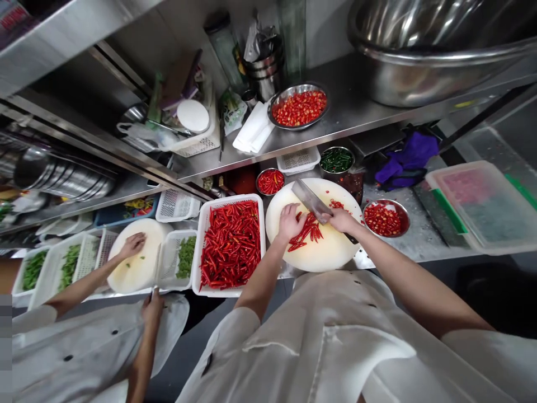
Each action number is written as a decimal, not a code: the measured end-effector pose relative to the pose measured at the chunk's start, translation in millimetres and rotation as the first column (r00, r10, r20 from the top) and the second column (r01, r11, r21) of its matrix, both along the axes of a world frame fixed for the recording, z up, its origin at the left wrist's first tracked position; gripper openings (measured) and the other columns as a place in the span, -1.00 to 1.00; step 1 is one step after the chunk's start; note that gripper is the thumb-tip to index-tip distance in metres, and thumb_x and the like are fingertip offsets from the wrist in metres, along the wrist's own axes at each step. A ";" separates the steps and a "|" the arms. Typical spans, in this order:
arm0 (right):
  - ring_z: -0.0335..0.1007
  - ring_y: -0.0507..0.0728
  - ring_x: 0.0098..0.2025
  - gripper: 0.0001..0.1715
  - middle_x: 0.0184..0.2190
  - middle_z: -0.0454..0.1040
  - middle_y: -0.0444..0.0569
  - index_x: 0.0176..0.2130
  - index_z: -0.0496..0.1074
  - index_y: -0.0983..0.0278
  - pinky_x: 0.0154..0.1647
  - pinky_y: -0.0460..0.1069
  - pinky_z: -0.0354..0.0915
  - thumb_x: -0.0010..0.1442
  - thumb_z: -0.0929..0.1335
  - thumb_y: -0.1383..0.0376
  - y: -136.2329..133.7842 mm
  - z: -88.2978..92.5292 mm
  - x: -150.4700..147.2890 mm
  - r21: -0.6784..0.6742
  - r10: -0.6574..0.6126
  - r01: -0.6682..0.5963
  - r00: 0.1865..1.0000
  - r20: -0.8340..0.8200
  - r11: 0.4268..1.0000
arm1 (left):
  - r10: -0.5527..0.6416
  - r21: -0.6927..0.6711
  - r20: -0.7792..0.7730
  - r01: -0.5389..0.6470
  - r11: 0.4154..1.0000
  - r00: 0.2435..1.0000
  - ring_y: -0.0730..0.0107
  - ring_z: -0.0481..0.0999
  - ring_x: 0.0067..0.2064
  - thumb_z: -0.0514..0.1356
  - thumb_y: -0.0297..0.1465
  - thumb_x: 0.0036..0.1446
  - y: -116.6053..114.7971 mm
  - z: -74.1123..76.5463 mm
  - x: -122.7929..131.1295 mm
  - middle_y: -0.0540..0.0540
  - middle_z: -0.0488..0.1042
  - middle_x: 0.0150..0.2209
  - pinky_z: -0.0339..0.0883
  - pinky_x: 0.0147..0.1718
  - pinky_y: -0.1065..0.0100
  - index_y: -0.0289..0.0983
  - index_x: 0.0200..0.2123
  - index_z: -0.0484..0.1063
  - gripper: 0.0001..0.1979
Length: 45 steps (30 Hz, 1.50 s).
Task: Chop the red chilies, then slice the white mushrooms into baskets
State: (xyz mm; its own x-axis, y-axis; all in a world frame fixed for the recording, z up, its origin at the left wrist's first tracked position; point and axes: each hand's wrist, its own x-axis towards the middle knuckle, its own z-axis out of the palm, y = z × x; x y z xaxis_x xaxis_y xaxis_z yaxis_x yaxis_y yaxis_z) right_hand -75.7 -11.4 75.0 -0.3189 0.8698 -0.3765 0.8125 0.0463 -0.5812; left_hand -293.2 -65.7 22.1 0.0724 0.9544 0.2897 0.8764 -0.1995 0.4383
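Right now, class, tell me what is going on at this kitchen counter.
The camera wearer's left hand pins a bunch of red chillies on a round white cutting board, while the right hand grips a cleaver over them. A white basket of whole chillies sits left of the board, a steel bowl of chopped chilli right. A co-worker's hand rests on a second board.

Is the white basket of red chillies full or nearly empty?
Full: whole red chillies fill the white rectangular plastic basket almost rim to rim.

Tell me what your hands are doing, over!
Left hand pinning red chillies on round board. Right hand gripping cleaver. Co-worker's hand on next board, apart.
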 end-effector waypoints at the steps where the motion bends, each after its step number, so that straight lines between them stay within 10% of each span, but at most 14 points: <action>1: 0.62 0.20 -0.19 -0.58 -0.15 0.71 0.08 0.00 0.65 0.30 -0.25 -0.07 0.35 0.45 0.29 0.15 -2.7 -3.2 8.6 -0.006 -0.009 0.009 1.000 -0.005 1.000 | 0.071 -0.013 -0.024 -0.071 0.997 0.997 -0.10 0.35 0.36 0.09 -0.14 0.42 -6.4 -5.4 4.9 -0.36 0.43 0.28 0.25 0.35 -0.15 -0.29 0.34 0.29 -0.46; 5: 0.62 0.26 -0.04 -0.54 -0.08 0.70 0.10 0.05 0.65 0.28 -0.14 -0.04 0.38 0.44 0.28 0.13 -5.5 -11.6 38.0 0.013 -0.013 0.012 0.999 0.046 1.000 | 0.123 -0.121 -0.223 -0.153 0.981 0.967 -0.38 -0.04 0.55 0.18 0.15 0.26 -27.2 -30.5 46.6 -0.49 0.10 0.49 0.05 0.43 -0.32 -0.40 0.50 0.03 -0.01; 9: 0.56 0.33 0.14 -0.47 0.08 0.64 0.21 0.16 0.59 0.31 0.00 0.01 0.37 0.46 0.24 0.09 -0.7 -8.1 48.8 0.087 0.018 -0.031 0.988 0.154 0.996 | 0.126 -0.070 -0.282 -0.152 0.986 0.951 -0.33 -0.10 0.57 0.12 0.02 0.35 -20.9 -36.4 76.3 -0.48 0.05 0.52 -0.03 0.46 -0.29 -0.44 0.51 0.02 -0.11; 23: 0.56 0.34 0.13 -0.49 0.09 0.63 0.22 0.13 0.55 0.25 0.03 0.08 0.38 0.51 0.17 0.11 -11.2 21.4 31.4 0.107 0.042 -0.075 0.958 0.284 0.991 | -0.251 -0.074 -0.205 0.241 0.968 0.946 -0.05 0.33 0.33 0.33 -0.14 0.25 8.8 -7.6 31.6 -0.25 0.46 0.22 0.22 0.36 -0.04 -0.23 0.21 0.41 -0.46; 45: 0.55 0.33 0.15 -0.49 0.06 0.63 0.29 0.11 0.57 0.31 0.05 0.05 0.37 0.50 0.21 0.09 -8.4 18.7 1.1 0.028 0.076 -0.091 0.938 0.338 0.995 | -0.323 -0.107 -0.120 0.311 0.944 0.939 0.07 0.36 0.24 0.24 -0.28 0.32 2.6 -11.0 31.8 -0.15 0.52 0.08 0.36 0.27 0.05 -0.14 0.00 0.55 -0.77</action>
State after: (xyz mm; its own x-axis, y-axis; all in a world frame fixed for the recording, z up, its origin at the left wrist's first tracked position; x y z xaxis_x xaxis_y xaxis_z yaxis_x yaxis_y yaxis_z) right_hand -74.6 -19.7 93.7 -0.2527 0.8629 -0.4376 0.9521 0.1413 -0.2712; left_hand -261.4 -63.1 11.1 0.4078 0.8961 0.1753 0.8255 -0.4438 0.3486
